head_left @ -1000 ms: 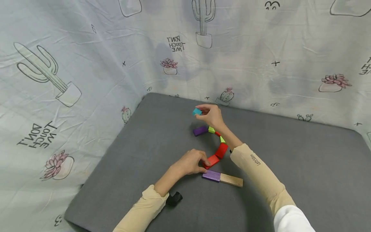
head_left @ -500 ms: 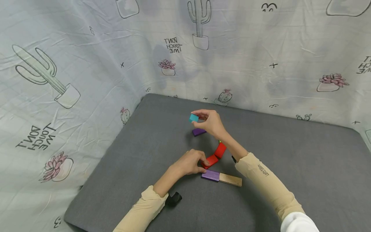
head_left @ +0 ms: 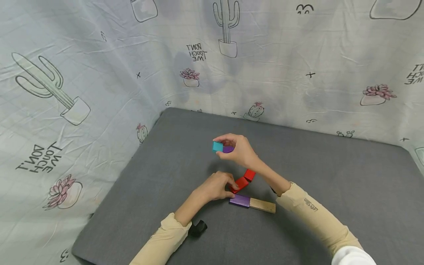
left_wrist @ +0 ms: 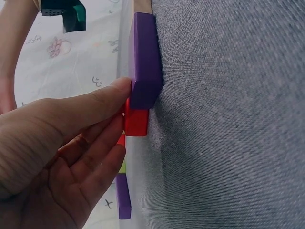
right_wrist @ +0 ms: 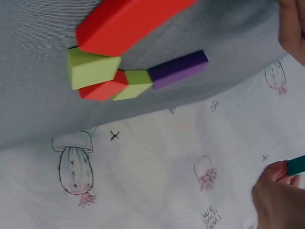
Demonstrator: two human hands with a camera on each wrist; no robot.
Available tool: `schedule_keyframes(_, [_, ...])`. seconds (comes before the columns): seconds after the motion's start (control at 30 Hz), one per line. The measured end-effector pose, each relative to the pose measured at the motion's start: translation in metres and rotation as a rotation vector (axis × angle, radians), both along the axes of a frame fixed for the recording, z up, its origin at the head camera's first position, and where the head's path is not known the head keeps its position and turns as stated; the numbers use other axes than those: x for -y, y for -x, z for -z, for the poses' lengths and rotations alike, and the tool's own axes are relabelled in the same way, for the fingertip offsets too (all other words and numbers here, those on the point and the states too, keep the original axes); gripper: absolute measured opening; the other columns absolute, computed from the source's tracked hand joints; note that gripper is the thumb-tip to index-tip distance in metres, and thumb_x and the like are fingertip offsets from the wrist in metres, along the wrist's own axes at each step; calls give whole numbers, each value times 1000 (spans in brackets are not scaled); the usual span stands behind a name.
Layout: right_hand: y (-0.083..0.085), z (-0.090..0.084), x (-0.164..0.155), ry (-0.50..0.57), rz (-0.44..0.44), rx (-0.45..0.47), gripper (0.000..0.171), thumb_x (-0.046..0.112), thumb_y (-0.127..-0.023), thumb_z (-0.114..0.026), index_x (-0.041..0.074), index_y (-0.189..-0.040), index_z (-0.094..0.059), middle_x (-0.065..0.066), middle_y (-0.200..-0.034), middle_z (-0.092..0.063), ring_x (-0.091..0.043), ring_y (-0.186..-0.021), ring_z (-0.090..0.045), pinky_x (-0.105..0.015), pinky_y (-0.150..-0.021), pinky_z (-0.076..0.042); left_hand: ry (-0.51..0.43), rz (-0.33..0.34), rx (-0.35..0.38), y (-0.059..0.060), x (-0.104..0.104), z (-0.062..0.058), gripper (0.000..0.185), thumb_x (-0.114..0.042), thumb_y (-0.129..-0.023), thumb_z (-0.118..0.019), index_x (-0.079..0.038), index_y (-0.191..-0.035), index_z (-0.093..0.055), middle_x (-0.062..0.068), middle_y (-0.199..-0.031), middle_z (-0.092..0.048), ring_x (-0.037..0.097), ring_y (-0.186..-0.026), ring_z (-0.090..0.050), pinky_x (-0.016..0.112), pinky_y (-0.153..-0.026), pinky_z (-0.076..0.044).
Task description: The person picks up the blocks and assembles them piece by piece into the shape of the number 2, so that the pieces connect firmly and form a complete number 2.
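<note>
My right hand point(head_left: 243, 152) pinches a light-blue block point(head_left: 217, 147) between thumb and fingertips, held above the table. In the right wrist view, the same block point(right_wrist: 296, 165) shows at the right edge. My left hand point(head_left: 216, 186) is low over the table, its index finger at a red block point(head_left: 241, 183) and its thumb at the end of a purple block point(head_left: 239, 201). The left wrist view shows that thumb on the upper edge of the near purple block point(left_wrist: 145, 62), other fingers loosely bent beside the red block point(left_wrist: 137, 123).
A plain wooden block point(head_left: 262, 205) adjoins the near purple block. A curve of blocks continues from a second red block point(head_left: 250, 175) through yellow-green blocks point(right_wrist: 93, 69) and a small red one point(right_wrist: 102, 89) to a far purple block point(right_wrist: 178, 70). Printed cloth point(head_left: 281, 55) hangs behind the grey table point(head_left: 331, 176).
My right hand has come nearer and lower with the light-blue block, now overlapping the far purple block and covering the yellow-green ones in the head view. The left hand stays put.
</note>
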State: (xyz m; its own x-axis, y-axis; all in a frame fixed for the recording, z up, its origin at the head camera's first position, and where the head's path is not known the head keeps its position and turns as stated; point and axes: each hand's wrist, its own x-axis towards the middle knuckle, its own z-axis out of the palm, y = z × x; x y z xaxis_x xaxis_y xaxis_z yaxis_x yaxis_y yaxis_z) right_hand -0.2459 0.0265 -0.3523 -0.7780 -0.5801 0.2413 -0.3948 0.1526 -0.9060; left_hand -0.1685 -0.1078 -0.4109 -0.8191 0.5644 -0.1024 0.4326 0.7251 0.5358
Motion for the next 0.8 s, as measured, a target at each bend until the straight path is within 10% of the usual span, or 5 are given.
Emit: schedule_keyframes(0.8, [53,64,5,-214,-319,-248,35,-1,-75,-79,2,-109,-68,-10,-108,-70,-25,-101,-64,-43,-88,-50,5,-9,13,0,-1,1,20,-17,-76,-83,-14,-95,-78,-9,-90,-67,6,-91,-61,29,-83,-50])
